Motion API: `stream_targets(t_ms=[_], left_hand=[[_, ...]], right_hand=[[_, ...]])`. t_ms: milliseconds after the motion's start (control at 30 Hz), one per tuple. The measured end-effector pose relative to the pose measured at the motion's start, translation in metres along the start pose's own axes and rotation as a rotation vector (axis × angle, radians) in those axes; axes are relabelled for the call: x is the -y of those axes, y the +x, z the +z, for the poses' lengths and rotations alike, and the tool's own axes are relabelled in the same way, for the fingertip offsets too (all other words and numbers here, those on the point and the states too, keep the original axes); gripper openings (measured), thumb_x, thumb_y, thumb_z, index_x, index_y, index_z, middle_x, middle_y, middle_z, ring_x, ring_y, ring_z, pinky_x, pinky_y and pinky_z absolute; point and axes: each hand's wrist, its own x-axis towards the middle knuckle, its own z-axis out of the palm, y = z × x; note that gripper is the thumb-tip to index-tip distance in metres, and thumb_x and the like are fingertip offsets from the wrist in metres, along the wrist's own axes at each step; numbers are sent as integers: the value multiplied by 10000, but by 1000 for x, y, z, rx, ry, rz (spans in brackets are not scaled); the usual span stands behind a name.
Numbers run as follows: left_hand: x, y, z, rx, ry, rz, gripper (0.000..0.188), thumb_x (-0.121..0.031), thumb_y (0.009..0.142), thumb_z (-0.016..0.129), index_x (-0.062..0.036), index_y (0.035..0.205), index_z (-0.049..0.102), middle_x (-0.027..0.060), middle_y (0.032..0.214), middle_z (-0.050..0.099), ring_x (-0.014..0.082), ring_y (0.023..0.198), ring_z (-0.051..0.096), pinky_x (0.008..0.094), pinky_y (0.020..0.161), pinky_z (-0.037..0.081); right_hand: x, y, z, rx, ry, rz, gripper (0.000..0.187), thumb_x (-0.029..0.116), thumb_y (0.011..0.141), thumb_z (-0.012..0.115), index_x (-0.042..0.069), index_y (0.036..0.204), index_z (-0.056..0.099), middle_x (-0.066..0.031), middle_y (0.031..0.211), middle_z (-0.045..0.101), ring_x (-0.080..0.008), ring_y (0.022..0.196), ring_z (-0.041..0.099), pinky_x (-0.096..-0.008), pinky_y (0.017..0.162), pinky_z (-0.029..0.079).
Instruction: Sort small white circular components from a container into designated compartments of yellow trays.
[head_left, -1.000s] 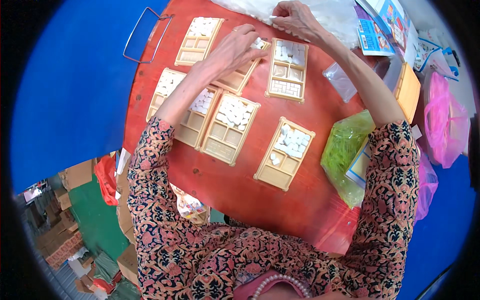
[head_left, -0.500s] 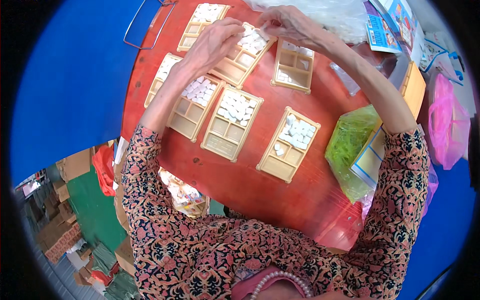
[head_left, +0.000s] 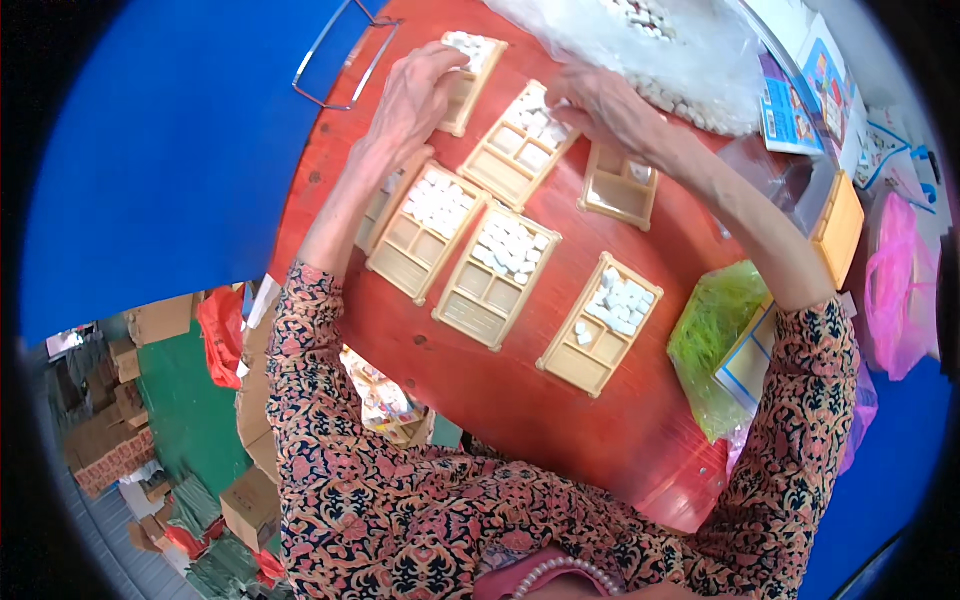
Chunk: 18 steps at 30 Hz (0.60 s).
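Observation:
Several beige divided trays hold small white blocks in their far compartments. My left hand has its fingers bent together at the white blocks of the far left tray; what lies between the fingertips is hidden. Over the far right corner of the middle tray hovers my right hand, its fingers curled in a pinch whose contents I cannot make out. White blocks fill that tray's far part, and a few sit in a smaller compartment. My right forearm partly covers another tray.
Nearer on the red table lie more trays. A clear plastic bag of white blocks is at the far side. Right of the trays are a green bag and a pink bag. A metal frame juts out at the far left edge.
My left hand has moved from the middle tray to the far left tray. My right hand stays by the middle tray, its fingers lower. The whole view has shifted slightly.

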Motion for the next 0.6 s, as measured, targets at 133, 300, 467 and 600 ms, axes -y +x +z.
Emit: stream_targets(t_ms=[133,300,467,600], left_hand=[[27,2,-11,-83,-39,-181,183,-29,826,562,27,960,673,180,967,660,349,912,633,398,803,490],[49,6,-11,-61,41,-173,189,-64,849,601,21,1001,674,143,1009,686,270,893,666,337,777,502],[45,5,1,20,170,86,381,-196,922,560,32,1226,543,231,1321,511,377,1270,451,427,1053,381],[38,0,10,181,173,8,561,-325,957,517,30,1367,374,238,1482,308,380,1400,251,487,1134,252]], right_hand=[[11,-2,7,9,-35,-47,77,54,856,545,-17,843,519,-160,849,547,-363,802,563,-424,701,454],[18,5,7,87,-90,6,92,65,892,482,-11,858,442,-167,857,506,-369,802,532,-424,708,431],[20,10,5,12,-26,28,77,49,879,480,-13,857,440,-179,823,507,-378,778,521,-422,695,425],[23,11,-4,-10,127,146,57,38,862,479,-15,851,460,-164,749,507,-320,715,517,-397,665,424]])
